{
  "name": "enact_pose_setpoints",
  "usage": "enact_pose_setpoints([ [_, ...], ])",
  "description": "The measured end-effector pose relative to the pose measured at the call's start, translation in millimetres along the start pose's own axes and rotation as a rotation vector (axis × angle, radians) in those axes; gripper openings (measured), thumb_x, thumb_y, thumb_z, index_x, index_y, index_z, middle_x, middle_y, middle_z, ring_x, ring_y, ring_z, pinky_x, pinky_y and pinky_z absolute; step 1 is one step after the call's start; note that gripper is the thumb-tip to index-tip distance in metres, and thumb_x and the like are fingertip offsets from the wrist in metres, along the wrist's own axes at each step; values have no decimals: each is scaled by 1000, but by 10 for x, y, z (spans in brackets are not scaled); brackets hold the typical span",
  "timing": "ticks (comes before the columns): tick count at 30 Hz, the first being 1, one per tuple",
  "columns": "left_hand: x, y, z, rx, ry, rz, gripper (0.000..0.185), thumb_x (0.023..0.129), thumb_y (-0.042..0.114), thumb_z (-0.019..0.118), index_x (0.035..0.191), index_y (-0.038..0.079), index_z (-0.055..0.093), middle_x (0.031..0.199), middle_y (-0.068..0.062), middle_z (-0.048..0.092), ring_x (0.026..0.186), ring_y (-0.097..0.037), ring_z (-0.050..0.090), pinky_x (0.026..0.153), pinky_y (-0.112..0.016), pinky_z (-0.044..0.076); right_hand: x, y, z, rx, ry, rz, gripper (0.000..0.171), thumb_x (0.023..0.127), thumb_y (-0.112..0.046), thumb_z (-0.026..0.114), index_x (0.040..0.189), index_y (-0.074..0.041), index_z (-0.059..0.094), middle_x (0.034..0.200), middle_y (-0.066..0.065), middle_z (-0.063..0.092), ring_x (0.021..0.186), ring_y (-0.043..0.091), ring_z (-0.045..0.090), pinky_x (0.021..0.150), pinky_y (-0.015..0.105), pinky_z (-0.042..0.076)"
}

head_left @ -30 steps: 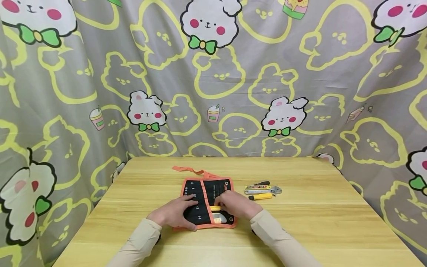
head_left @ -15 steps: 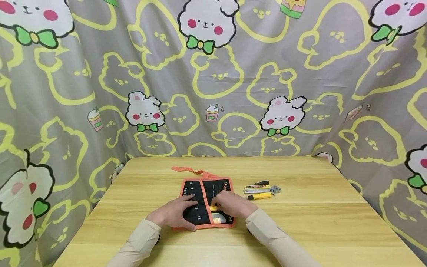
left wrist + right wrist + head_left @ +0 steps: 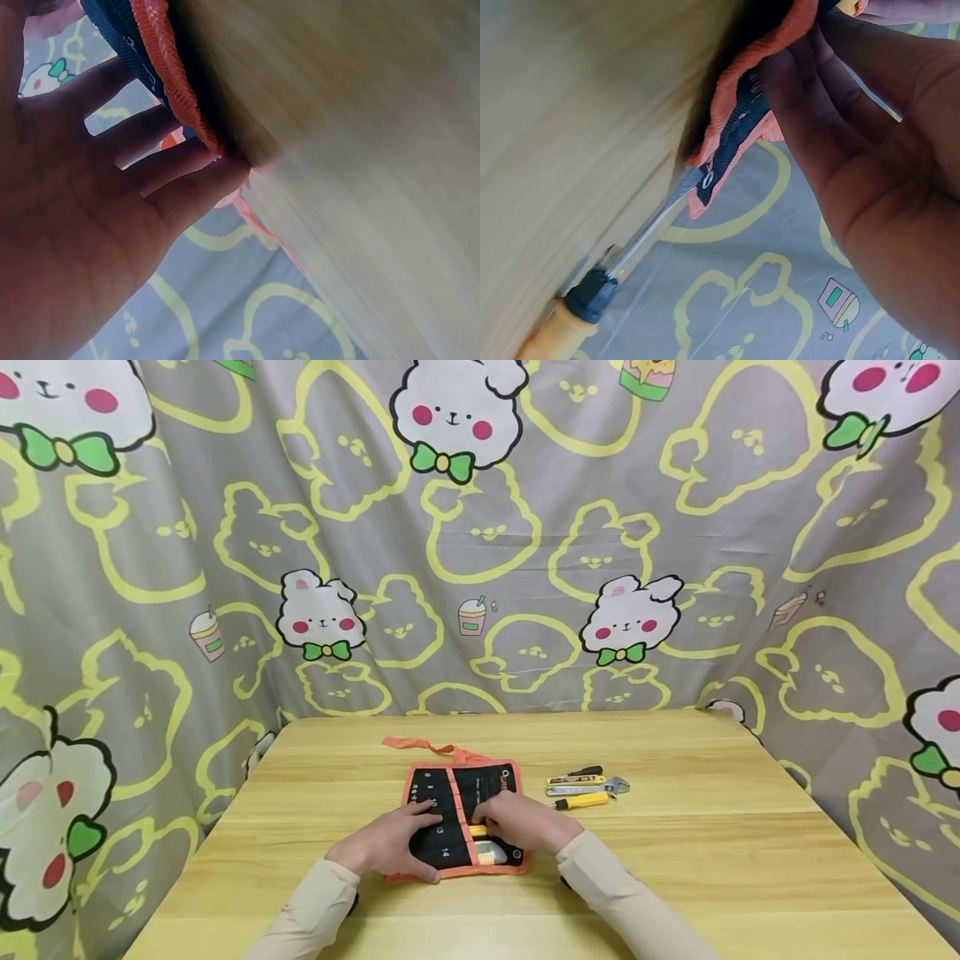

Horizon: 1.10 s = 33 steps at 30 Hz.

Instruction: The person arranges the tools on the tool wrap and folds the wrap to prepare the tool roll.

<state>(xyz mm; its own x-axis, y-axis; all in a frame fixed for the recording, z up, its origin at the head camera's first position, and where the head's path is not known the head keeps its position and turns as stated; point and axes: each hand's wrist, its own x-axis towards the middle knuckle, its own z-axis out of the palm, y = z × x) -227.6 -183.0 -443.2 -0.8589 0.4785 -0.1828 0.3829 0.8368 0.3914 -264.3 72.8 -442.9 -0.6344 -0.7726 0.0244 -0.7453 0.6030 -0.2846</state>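
Two bare hands, the left hand (image 3: 387, 842) and right hand (image 3: 525, 821), extend from long, close-fitting sleeves of pale cream or beige fabric. The left sleeve (image 3: 303, 914) and right sleeve (image 3: 630, 906) are plain, without print or logo, and end in snug cuffs at the wrists, with soft creases along the forearms. A small dark item shows under each cuff, too small to identify. No rings show on the fingers (image 3: 161, 154) in the wrist views
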Motion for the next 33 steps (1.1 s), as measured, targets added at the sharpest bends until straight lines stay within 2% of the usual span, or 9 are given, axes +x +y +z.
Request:
enact_pose_setpoints([
  [6,12,-9,2,-11,5,15,88,75,54,88,146,12,58,161,-16,38,146,-43,39,112,-59,40,-220,111,-96,34,51,52,24,99,-3,64,120,-11,74,109,1,75,80,2,60,74,22,53],
  [12,12,-21,28,-15,5,19,89,74,54,88,146,12,58,161,-16,38,146,-43,39,112,-59,40,-579,385,-234,19,177,56,21,97,-9,71,117,-6,73,96,2,73,75,2,59,67,23,52],
  [17,10,-33,29,-21,8,20,90,74,55,88,146,12,58,161,-15,39,146,-43,39,111,-59,41,-891,679,-308,-67,281,73,23,92,-12,77,114,-5,74,100,4,72,84,13,66,73,31,56],
  [20,17,-38,21,-18,24,31,89,74,55,88,146,12,58,161,-16,39,146,-43,39,112,-59,41,-1049,838,-345,-102,325,117,28,89,-15,80,115,-8,74,106,4,71,92,19,68,79,37,58],
  [25,7,-27,11,-16,18,36,89,74,55,88,146,11,58,161,-17,38,146,-44,39,111,-59,41,-1239,1043,-357,-120,323,199,32,87,-16,83,116,-8,74,108,6,67,96,23,65,81,43,57],
  [33,-8,-7,5,-25,17,30,88,74,53,89,146,10,58,161,-18,38,145,-44,39,111,-59,41,-1356,1219,-358,-102,302,248,38,83,-16,85,117,-5,72,110,10,65,96,25,62,84,46,55],
])
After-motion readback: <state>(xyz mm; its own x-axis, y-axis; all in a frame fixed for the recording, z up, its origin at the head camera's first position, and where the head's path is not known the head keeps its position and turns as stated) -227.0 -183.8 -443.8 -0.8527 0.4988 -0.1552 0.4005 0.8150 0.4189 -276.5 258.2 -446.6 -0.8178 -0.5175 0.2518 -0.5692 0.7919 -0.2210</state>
